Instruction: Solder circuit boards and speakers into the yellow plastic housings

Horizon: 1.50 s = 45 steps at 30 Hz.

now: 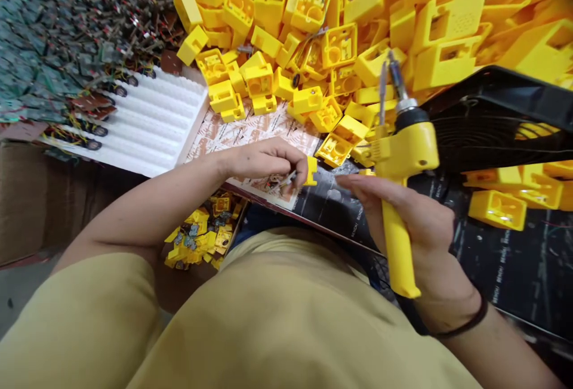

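Observation:
My left hand (273, 159) is closed over the near edge of the bench, fingers curled round a small yellow plastic part (311, 171) whose end sticks out past them. Something thin and pale shows below the fingertips, too small to name. To the right, my right hand (407, 210) has a yellow soldering gun (407, 150) held upright, its handle across the palm. A metal tip and a thin tube point away from me. Part of the grip is hidden. Small yellow housings (335, 147) lie just beyond my hands.
Yellow housings (313, 4) are heaped across the back. Circuit boards with wires (76, 31) pile up at left, beside a ridged white foam tray (152, 120). A black fan (496, 120) stands at right. Below the bench edge, a box holds yellow parts (201, 234).

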Each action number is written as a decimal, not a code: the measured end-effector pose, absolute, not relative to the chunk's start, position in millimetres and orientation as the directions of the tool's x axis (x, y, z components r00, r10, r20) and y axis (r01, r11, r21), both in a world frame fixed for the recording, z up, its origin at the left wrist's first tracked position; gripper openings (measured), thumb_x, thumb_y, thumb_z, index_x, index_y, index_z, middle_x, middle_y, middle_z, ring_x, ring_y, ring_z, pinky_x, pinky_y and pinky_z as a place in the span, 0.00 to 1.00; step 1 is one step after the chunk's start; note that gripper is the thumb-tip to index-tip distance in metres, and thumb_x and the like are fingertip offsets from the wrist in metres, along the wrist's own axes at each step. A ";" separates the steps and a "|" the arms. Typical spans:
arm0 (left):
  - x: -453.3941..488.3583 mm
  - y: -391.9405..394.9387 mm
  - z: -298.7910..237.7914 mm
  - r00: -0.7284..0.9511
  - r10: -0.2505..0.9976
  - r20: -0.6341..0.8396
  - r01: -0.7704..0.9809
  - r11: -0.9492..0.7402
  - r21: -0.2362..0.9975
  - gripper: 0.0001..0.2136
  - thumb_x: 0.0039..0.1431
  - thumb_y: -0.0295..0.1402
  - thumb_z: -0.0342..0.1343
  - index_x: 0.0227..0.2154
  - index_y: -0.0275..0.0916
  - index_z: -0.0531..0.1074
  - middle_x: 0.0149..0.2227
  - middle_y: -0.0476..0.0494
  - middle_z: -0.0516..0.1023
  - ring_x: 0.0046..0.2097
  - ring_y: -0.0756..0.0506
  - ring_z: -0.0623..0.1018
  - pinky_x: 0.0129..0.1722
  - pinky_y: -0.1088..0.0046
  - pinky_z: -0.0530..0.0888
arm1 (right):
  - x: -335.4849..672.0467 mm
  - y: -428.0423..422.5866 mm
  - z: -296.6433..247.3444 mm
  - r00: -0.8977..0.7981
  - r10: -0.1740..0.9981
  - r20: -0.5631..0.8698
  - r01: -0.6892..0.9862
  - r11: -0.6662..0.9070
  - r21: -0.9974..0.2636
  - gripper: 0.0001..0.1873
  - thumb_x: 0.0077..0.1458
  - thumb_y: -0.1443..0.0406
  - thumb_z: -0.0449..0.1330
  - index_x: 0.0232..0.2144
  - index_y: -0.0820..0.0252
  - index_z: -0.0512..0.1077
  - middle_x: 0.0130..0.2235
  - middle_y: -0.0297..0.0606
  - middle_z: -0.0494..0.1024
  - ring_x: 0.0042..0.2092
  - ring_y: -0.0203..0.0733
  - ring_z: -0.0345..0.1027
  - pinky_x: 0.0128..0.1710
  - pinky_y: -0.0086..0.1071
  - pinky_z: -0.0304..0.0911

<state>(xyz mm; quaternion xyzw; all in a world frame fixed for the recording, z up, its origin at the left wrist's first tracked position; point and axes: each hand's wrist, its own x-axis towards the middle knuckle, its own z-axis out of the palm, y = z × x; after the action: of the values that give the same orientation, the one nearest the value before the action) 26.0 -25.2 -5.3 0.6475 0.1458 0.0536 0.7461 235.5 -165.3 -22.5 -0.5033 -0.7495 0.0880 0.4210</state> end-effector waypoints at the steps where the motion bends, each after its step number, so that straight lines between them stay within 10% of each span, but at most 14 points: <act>1: 27.7 -22.9 -4.9 0.962 0.230 -0.150 0.125 0.120 0.985 0.09 0.42 0.22 0.49 0.21 0.35 0.75 0.20 0.48 0.76 0.24 0.52 0.73 0.27 0.78 0.70 | 235.6 -164.6 -25.1 -0.170 0.828 0.534 0.684 0.489 -0.541 0.19 0.54 0.71 0.64 0.48 0.52 0.69 0.41 0.31 0.80 0.39 0.39 0.76 0.37 0.28 0.72; 14: 2.5 -22.3 -11.6 0.895 0.443 -0.052 0.225 -0.347 0.911 0.10 0.51 0.27 0.48 0.25 0.40 0.76 0.36 0.45 0.79 0.39 0.49 0.78 0.44 0.71 0.75 | 214.3 -133.4 -36.9 -0.408 0.776 0.481 0.718 0.598 -0.357 0.16 0.59 0.63 0.60 0.47 0.54 0.61 0.38 0.34 0.76 0.38 0.38 0.72 0.44 0.36 0.68; 21: -22.2 -46.4 -6.6 0.639 0.769 0.007 0.635 -0.532 0.560 0.17 0.61 0.40 0.47 0.45 0.38 0.76 0.43 0.40 0.80 0.45 0.42 0.78 0.47 0.63 0.73 | 217.4 -156.2 -34.8 -0.351 0.819 0.454 0.813 0.507 -0.285 0.22 0.55 0.54 0.64 0.46 0.58 0.64 0.31 0.36 0.73 0.31 0.41 0.69 0.32 0.35 0.61; 26: -12.0 -63.3 -18.8 0.680 0.733 0.004 0.701 -0.652 0.289 0.26 0.59 0.53 0.48 0.44 0.35 0.76 0.43 0.35 0.77 0.48 0.35 0.74 0.49 0.55 0.69 | 222.9 -157.6 -33.7 -0.444 0.805 0.394 0.700 0.586 -0.407 0.28 0.53 0.51 0.64 0.50 0.56 0.61 0.40 0.40 0.75 0.43 0.45 0.71 0.47 0.41 0.65; 40: 7.0 -58.6 -10.9 0.804 0.581 -0.124 0.576 -0.710 0.406 0.16 0.57 0.36 0.58 0.47 0.36 0.71 0.43 0.39 0.74 0.44 0.40 0.74 0.46 0.62 0.69 | 229.2 -168.3 -35.8 -0.405 0.828 0.388 0.651 0.559 -0.513 0.20 0.58 0.65 0.61 0.50 0.57 0.61 0.43 0.41 0.76 0.42 0.42 0.72 0.41 0.36 0.71; 45: 4.4 -60.7 -4.4 0.800 0.563 0.206 0.432 -0.780 0.452 0.07 0.58 0.26 0.52 0.37 0.37 0.73 0.40 0.43 0.75 0.42 0.47 0.76 0.41 0.71 0.72 | 229.2 -167.5 -33.5 -0.354 0.829 0.433 0.687 0.545 -0.481 0.23 0.56 0.63 0.63 0.51 0.57 0.61 0.42 0.40 0.76 0.39 0.41 0.73 0.38 0.34 0.71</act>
<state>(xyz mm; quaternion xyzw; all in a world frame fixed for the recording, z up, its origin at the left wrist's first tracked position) 4.4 -60.7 -4.4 0.9285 0.2679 0.1674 0.1952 229.2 -167.5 -33.5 -0.4647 -0.8157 0.1083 0.3272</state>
